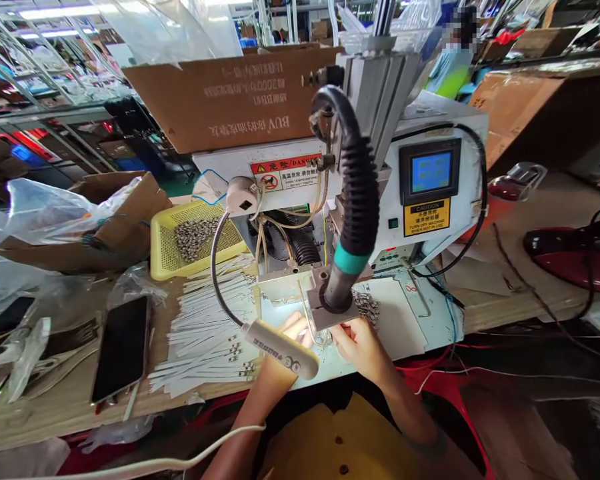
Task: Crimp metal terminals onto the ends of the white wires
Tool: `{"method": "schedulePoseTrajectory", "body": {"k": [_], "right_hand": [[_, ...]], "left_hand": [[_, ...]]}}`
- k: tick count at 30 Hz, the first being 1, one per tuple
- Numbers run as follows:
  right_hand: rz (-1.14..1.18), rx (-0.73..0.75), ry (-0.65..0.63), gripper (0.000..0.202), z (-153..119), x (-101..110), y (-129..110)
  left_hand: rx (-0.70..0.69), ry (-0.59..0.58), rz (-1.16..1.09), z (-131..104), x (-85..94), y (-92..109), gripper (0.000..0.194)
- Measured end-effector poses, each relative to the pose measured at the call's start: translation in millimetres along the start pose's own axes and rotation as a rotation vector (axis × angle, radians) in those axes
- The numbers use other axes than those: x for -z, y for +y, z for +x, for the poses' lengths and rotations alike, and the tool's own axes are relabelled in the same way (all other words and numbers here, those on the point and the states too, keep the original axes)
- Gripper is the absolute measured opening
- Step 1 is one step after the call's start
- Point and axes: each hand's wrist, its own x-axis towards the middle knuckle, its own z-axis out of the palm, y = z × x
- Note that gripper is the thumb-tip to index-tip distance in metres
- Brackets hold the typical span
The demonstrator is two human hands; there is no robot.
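Note:
Under the head of a bench machine (330, 313), my left hand (294, 325) is partly covered by a white gooseneck lamp (283, 350). Its fingers curl inward, and whatever they hold is hidden. Opposite it, my right hand (357, 343) has thumb and forefinger pinched together below the machine head, on something too small to make out. Just beyond that hand lies a pile of small metal pieces (366, 305). To the left, many flat white strips (200, 333) are spread over the bench, some with small metal ends.
A yellow basket (160, 250) holds more small metal pieces. A black phone (121, 348) lies on the left side of the bench. A hex key (423, 297) rests at the right. Cardboard boxes (240, 100) stand behind, and a person (450, 67) is in the background.

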Motion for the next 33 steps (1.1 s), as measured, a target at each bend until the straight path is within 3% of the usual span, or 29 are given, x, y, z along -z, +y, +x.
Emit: {"method": "schedulePoseTrajectory", "body": {"k": [14,24,29,33], "right_hand": [[0.085,-0.026,-0.033,0.028,-1,2,-6],[0.081,-0.046,-0.046,0.025,-2,1,2],[0.062,-0.024,-0.032,0.027,1,1,3],[-0.044,0.020,0.008,0.027,-2,-1,-10]], "left_hand": [[-0.095,0.082,-0.054,3,-9.6,-13,0.028],[-0.106,0.079,-0.105,4,-4.2,-4,0.028],[-0.111,0.096,-0.031,4,-7.8,-7,0.028],[-0.120,0.116,0.037,5,-9.0,-7,0.030]]}}
